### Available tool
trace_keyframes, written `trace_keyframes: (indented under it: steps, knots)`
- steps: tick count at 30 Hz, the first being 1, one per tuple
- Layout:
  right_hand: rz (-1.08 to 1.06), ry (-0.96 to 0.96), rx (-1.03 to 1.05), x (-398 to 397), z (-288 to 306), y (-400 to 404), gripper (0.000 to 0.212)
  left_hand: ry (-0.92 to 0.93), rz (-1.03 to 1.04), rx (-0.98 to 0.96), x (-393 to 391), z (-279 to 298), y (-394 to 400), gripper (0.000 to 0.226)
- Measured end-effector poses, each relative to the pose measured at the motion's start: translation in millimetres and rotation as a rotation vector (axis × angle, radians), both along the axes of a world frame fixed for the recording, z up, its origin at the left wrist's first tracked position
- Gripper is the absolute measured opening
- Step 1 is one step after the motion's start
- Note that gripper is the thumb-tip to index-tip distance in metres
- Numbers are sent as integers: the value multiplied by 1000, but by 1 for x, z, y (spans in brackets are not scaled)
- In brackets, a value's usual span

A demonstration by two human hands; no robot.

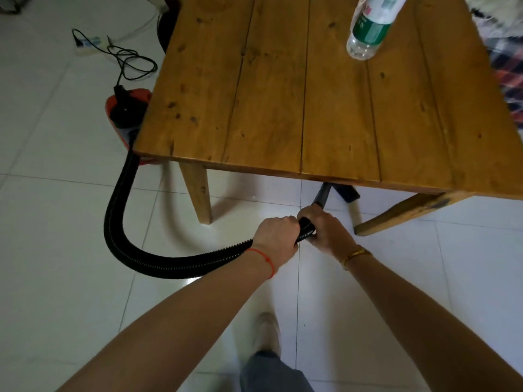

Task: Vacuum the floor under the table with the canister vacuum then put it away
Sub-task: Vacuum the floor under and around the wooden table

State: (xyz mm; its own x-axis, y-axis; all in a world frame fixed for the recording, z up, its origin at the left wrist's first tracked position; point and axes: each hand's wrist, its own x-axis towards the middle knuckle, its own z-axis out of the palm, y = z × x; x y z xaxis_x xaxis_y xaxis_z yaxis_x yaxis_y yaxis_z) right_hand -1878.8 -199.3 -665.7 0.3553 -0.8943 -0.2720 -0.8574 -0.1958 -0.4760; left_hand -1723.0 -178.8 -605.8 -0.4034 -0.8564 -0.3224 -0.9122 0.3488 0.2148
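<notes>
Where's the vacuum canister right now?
In the head view the orange canister sits on the floor at the left, half hidden by the table's left edge, with the black hose curving from it toward the hands.

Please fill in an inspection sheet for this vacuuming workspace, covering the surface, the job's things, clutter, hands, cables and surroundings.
Surface: white tiled floor, glossy; no debris visible.
Job's things: orange canister vacuum on the floor beside the wooden table, partly hidden by its corner; black ribbed hose curves from it to the hands; dark nozzle reaches under the table edge.
Clutter: plastic bottle standing on the table.
Hands: left hand and right hand both closed around the hose end.
Cables: black cord lies looped on the floor, running to a white power strip.
Surroundings: patterned fabric at the right edge; the person's shoe below.
</notes>
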Motion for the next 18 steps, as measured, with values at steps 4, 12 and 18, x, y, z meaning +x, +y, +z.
trace_keyframes:
  steps: [4,12,18]
  knots:
    - [1,85,-106,-14,-39,-13,33,12,-8,-102,-12,-44,-10,24]
    - [-78,172,-351,0,-115,-13,46,-57,-63,-292,2,-121,-16,21]
    - [-124,89,-456,36,-133,0,42,-67,-36,-374,35,-135,-1,20]
